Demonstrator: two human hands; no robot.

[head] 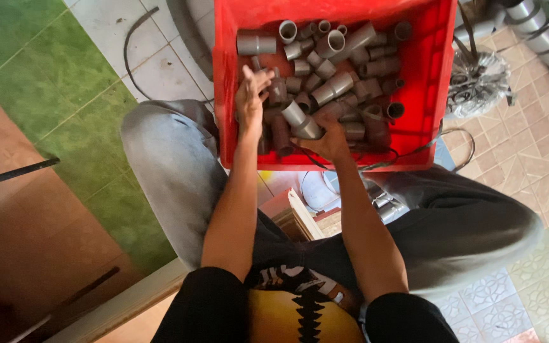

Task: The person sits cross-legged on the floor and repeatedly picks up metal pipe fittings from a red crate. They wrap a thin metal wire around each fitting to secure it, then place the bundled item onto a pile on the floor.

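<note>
Red crate (427, 76) sits propped on the knees so everything's within reach: left hand (252, 95) loosely spread over the grey pipe fittings (351, 82), right hand (330, 141) gripping one grey coupling (301, 121) at the near edge.

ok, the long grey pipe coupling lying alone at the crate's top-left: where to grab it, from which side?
Grip the long grey coupling across its middle, coming straight down from above. It lies flat on the red crate floor with its axis left-right, and bare floor shows on both long sides, so fingers fit. Its left end sits near the crate wall.
</note>
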